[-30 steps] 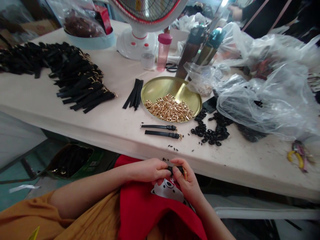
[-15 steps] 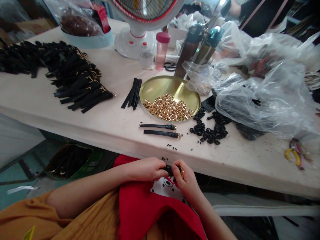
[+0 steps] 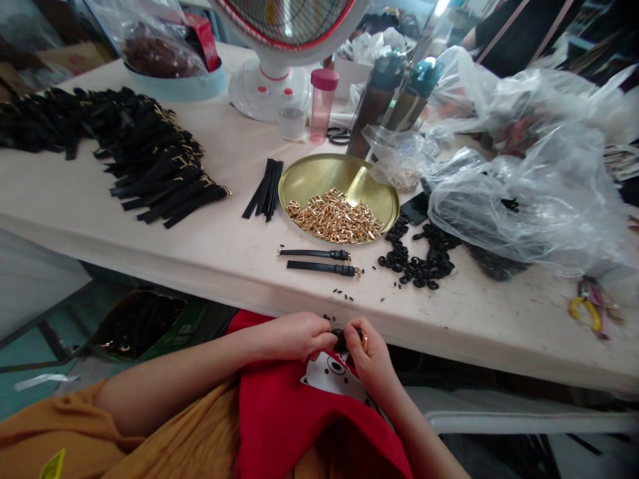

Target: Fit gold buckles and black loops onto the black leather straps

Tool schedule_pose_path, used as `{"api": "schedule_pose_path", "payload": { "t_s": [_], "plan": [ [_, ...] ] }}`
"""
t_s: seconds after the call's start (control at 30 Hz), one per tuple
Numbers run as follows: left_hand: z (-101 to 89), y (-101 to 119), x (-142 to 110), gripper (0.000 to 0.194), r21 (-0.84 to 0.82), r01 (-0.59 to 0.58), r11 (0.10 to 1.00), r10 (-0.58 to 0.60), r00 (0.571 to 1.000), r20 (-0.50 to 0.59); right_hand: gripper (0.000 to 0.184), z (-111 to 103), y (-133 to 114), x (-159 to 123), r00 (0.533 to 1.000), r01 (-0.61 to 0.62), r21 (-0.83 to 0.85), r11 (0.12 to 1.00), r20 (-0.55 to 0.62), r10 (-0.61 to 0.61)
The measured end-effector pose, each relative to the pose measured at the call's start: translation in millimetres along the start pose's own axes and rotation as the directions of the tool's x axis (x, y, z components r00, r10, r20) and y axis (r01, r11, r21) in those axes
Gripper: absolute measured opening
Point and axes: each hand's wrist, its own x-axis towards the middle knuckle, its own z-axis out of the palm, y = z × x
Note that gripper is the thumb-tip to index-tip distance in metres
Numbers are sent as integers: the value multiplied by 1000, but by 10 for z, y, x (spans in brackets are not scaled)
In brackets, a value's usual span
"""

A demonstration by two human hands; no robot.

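Observation:
My left hand (image 3: 294, 336) and my right hand (image 3: 369, 356) meet over my lap, just below the table edge. Both pinch a small black strap (image 3: 341, 339) with a gold buckle at its right end. On the table in front lie two finished black straps (image 3: 319, 261) side by side. Behind them stands a round gold tray (image 3: 319, 174) with a heap of gold buckles (image 3: 335, 218). A scatter of black loops (image 3: 417, 259) lies right of the tray. A short bundle of bare black straps (image 3: 265, 188) rests left of it.
A long pile of black straps (image 3: 134, 150) covers the table's left side. A fan base (image 3: 272, 83), a pink bottle (image 3: 322, 103) and two flasks (image 3: 394, 93) stand at the back. Crumpled plastic bags (image 3: 529, 179) fill the right. Yellow-handled pliers (image 3: 589, 309) lie far right. Another person's dark sleeve (image 3: 504, 30) shows at the top right.
My hands have stayed at my lap, the fingers shifting slightly closer round the strap. The view has drifted a little.

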Motion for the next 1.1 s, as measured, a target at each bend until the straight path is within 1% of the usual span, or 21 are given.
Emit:
{"api": "schedule_pose_path", "payload": {
  "t_s": [0.13,0.23,0.4,0.47,0.57,0.63,0.7,0.77,0.8,0.87,1.0,1.1],
  "plan": [
    [25,37,48,31,141,-32,989,43,997,-72,19,-7,-12,-8,999,39,-20,999,12,-39],
    [30,34,83,30,187,-48,981,68,992,-103,18,-24,-4,-8,999,44,-13,999,2,-44],
    [-67,8,36,29,119,-76,990,81,996,-41,22,-36,7,5,1000,21,178,984,-8,-20],
    [-89,30,17,29,90,-78,993,80,997,-21,23,-28,5,3,1000,28,189,982,-17,-25],
    [-79,120,20,31,56,-98,994,97,995,25,22,-4,14,-33,999,50,198,979,-21,-47],
    [-63,191,30,33,47,-129,991,125,990,64,23,10,18,-79,999,27,230,973,-28,-21],
    [-60,232,32,35,66,-140,988,134,987,89,24,15,7,-123,997,-1,240,971,-74,19],
    [-74,227,20,33,112,-132,985,124,989,77,23,9,-22,-143,991,-9,219,976,-128,37],
    [-84,210,10,32,133,-127,983,119,991,62,23,2,-40,-141,990,-5,206,978,-136,33],
    [-102,168,-11,30,137,-116,984,112,993,37,22,-14,-71,-121,994,8,193,981,-113,14],
    [-92,147,-13,29,26,-97,995,96,994,49,23,-43,-82,-96,998,31,193,981,-57,-20],
    [-45,176,45,28,-16,-127,992,128,990,58,22,-47,-55,-111,998,55,194,979,-52,-45]
  ]
}}
